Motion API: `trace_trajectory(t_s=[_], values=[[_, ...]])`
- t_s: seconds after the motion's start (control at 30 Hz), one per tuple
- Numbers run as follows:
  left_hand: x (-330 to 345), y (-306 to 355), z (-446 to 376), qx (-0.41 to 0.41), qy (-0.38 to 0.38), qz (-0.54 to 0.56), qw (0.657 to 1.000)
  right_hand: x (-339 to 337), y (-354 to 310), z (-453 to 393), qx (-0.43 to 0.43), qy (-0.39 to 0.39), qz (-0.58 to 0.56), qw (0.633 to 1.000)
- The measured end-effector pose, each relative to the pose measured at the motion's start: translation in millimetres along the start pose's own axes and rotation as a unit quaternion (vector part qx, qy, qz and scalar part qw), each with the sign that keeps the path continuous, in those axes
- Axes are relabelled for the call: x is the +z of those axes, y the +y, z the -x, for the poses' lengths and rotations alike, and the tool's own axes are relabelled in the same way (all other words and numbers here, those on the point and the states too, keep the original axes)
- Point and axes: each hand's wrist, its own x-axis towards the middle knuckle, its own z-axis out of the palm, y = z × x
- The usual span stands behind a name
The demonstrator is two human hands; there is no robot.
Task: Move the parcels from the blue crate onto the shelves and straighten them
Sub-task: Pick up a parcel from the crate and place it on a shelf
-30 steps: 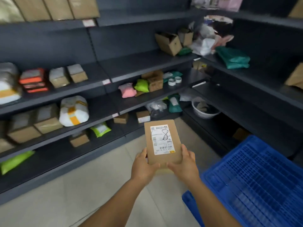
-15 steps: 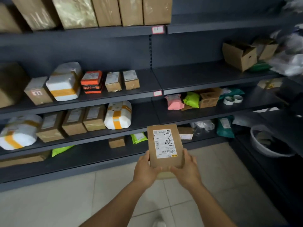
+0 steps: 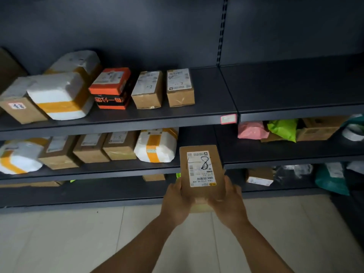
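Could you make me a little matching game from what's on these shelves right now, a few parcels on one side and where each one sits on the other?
Things:
1. orange and black box
2. pink bag
3. labelled brown parcel
4. green bag

Places:
A. held in both hands
B. upper shelf, left bay
C. middle shelf, right bay, just left of the green bag
D. middle shelf, right bay, beside a cardboard box

Pairs: 1-B, 2-C, 3-A, 4-D
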Motion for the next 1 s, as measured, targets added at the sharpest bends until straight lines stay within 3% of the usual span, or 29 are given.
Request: trace_trajectory(t_s=[0.27,0.4,0.5,0.63,0.77,0.87,1.0], values=[[4.2,-20.9,-125.0,0.029,0.017,-0.044,0.998,46.4,4.8,-123.4,0.004,0.010,0.014,1.000],[5.6,-33.9,-179.6,0.062,0.008,-0.164,0.984,71.3,0.2,-174.2,-0.031,0.011,0.059,0.998],[9.2,-42.8,-205.2,0.106,-0.006,-0.291,0.951,86.4,-0.4,-200.1,-0.033,0.011,0.096,0.995],[-2.0,-38.4,-228.3,0.176,0.032,-0.411,0.894,100.2,-7.5,-228.9,-0.052,0.039,0.122,0.990],[-15.3,-35.3,-242.4,0.177,0.018,-0.492,0.852,111.1,-14.3,-239.3,-0.029,0.039,0.150,0.987],[-21.0,-44.8,-234.6,0.174,0.012,-0.484,0.857,119.9,-16.6,-224.4,-0.029,0.035,0.221,0.974],[-36.1,-63.9,-200.4,0.158,0.031,-0.451,0.878,133.6,-27.5,-184.8,-0.117,0.014,0.272,0.955]])
